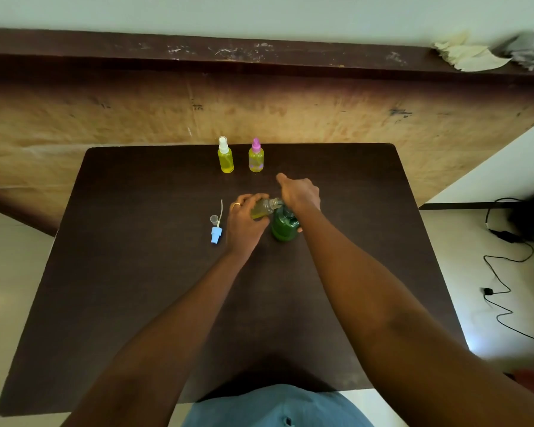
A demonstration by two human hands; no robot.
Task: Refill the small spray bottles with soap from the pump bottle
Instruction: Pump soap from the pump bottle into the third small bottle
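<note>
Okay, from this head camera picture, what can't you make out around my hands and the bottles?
Head view only.
- Pump bottle top: hidden under the right hand, whose finger grip can't be read.
- Small bottle fill level: wrapped by the left hand and blurred.
- Soap flow at its neck: too small, blurred.
- Markings on the white-capped spray bottle and pink-capped spray bottle: too small.

Bare table [136,303] fills the lower frame; white-capped bottle [225,157] and pink-capped bottle [256,157] block upper centre, blue sprayer head [216,235] centre-left.
</note>
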